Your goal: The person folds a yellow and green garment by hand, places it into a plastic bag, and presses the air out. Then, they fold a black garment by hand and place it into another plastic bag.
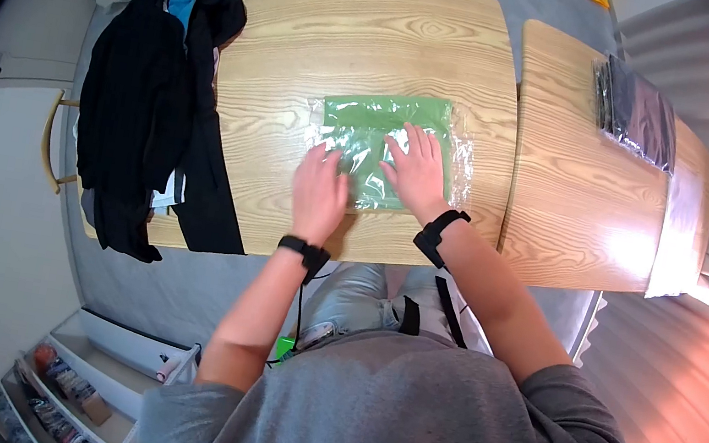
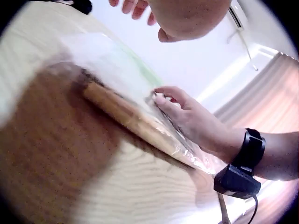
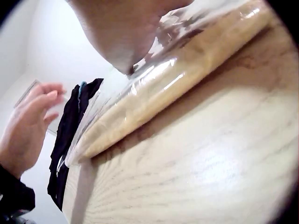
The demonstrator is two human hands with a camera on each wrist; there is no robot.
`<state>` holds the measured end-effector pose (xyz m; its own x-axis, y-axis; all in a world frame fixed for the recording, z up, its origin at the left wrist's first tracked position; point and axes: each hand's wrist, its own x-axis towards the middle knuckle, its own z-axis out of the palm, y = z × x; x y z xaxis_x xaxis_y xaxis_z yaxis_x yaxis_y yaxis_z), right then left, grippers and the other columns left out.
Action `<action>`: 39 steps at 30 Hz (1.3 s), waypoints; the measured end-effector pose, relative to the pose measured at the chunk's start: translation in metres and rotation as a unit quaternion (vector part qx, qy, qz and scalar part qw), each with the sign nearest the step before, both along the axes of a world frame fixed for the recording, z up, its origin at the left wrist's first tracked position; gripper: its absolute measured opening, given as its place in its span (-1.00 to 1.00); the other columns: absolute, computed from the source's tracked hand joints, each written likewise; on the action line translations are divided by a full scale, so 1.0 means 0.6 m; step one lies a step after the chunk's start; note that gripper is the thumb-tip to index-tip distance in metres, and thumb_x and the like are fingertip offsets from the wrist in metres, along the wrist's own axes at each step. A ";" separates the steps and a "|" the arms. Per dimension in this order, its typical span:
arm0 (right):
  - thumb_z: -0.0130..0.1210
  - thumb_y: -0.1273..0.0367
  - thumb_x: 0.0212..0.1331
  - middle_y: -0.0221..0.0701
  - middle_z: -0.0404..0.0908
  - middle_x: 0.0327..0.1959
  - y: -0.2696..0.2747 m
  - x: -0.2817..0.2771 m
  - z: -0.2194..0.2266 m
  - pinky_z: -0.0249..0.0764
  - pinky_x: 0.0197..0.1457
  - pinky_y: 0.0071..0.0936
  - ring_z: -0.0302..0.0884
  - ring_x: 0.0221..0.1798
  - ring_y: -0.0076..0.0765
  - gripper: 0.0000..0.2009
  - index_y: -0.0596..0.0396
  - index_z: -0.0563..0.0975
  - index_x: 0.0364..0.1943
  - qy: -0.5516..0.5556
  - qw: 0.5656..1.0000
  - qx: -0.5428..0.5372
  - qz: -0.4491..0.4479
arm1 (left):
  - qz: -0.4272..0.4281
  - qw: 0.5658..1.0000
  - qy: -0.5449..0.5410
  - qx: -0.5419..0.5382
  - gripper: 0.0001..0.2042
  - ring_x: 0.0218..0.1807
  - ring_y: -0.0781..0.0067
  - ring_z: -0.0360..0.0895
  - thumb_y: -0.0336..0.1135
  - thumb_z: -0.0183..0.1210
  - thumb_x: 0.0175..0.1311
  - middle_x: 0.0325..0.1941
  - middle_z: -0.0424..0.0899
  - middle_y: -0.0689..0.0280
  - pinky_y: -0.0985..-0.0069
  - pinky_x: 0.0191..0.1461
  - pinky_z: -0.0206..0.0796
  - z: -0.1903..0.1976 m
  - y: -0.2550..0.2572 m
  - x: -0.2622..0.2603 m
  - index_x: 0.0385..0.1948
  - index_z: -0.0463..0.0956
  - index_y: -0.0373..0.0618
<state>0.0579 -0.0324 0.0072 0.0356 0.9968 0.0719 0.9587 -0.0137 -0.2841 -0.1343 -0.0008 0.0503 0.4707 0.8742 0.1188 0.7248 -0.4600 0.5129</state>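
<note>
A green folded garment sealed in a clear plastic bag (image 1: 382,144) lies flat in the middle of the light wooden table (image 1: 308,47). My right hand (image 1: 418,174) rests on the bag's right half with fingers spread and straight, and its palm presses the plastic (image 3: 163,88) in the right wrist view. My left hand (image 1: 319,190) is at the bag's near left corner with relaxed fingers. In the right wrist view the left hand (image 3: 28,121) looks lifted slightly off the table. The left wrist view shows the right hand's fingertips (image 2: 161,99) on the bag (image 2: 117,74).
A heap of black clothes (image 1: 149,115) covers the table's left end and hangs over the edge. A second wooden table (image 1: 583,184) joins on the right, with a stack of dark bagged items (image 1: 637,109) at its far side. A shelf unit (image 1: 68,390) stands on the floor.
</note>
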 end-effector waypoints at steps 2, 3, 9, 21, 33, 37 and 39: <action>0.08 0.05 0.12 -0.23 0.13 0.35 0.013 0.008 0.019 -0.05 0.39 0.05 0.00 0.41 -0.08 -0.50 -0.22 0.38 0.17 -0.031 0.999 -0.002 0.006 | -0.068 0.996 0.036 0.047 -0.51 0.36 0.03 0.13 -0.30 0.10 0.17 0.33 0.21 0.08 0.09 0.35 -0.01 -0.014 0.034 0.043 0.17 0.27 -0.15; 0.06 -0.01 0.12 -0.25 0.10 0.37 0.020 0.011 0.029 -0.08 0.39 0.09 -0.05 0.43 -0.07 -0.47 -0.26 0.36 0.20 -0.061 0.998 -0.003 0.009 | -0.067 0.996 0.034 0.049 -0.51 0.36 0.03 0.13 -0.30 0.10 0.17 0.33 0.21 0.08 0.09 0.35 -0.01 -0.021 0.052 0.054 0.17 0.27 -0.15; -0.15 -0.20 0.15 -0.31 -0.07 0.46 0.041 0.037 0.015 -0.23 0.41 0.25 -0.22 0.49 -0.03 -0.37 -0.50 0.17 0.33 -0.097 0.993 -0.054 0.027 | -0.121 0.966 0.206 0.096 -0.37 0.49 0.20 -0.13 0.10 -0.04 0.24 0.48 -0.01 0.29 -0.13 0.39 -0.23 -0.085 0.103 0.075 0.33 0.13 0.10; -0.13 -0.18 0.15 -0.30 -0.03 0.44 0.049 0.039 0.006 -0.23 0.38 0.30 -0.24 0.49 -0.01 -0.40 -0.48 0.23 0.31 -0.059 0.995 -0.077 0.024 | -0.127 0.968 0.211 0.049 -0.37 0.49 0.13 -0.15 0.08 -0.03 0.25 0.49 -0.05 0.27 -0.20 0.37 -0.24 -0.091 0.110 0.079 0.34 0.10 0.10; -0.10 -0.17 0.14 -0.31 -0.01 0.43 0.052 0.038 0.007 -0.22 0.37 0.29 -0.24 0.49 -0.03 -0.41 -0.49 0.25 0.29 -0.057 0.995 -0.083 0.020 | -0.134 0.971 0.197 0.038 -0.38 0.49 0.09 -0.17 0.05 -0.02 0.25 0.48 -0.05 0.24 -0.20 0.37 -0.23 -0.093 0.113 0.079 0.34 0.11 0.06; -0.11 -0.18 0.13 -0.30 -0.01 0.43 0.049 0.038 0.007 -0.24 0.37 0.30 -0.25 0.49 -0.03 -0.40 -0.48 0.24 0.30 -0.061 0.995 -0.077 0.019 | -0.134 0.970 0.201 0.039 -0.38 0.50 0.09 -0.19 0.05 -0.02 0.25 0.48 -0.05 0.25 -0.19 0.38 -0.23 -0.093 0.113 0.080 0.34 0.11 0.06; -0.11 -0.18 0.14 -0.29 -0.01 0.43 0.050 0.040 0.010 -0.22 0.38 0.28 -0.21 0.49 -0.02 -0.39 -0.43 0.24 0.30 -0.053 0.996 -0.061 0.027 | -0.134 0.969 0.201 0.042 -0.38 0.50 0.10 -0.19 0.06 -0.04 0.26 0.48 -0.06 0.25 -0.18 0.38 -0.24 -0.092 0.114 0.079 0.34 0.10 0.07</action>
<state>0.0820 -0.0026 0.0130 -0.0188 0.9986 -0.0502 0.9836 0.0094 -0.1799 -0.0866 0.0675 -0.0048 0.7030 0.7090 -0.0559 0.7068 -0.6877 0.1659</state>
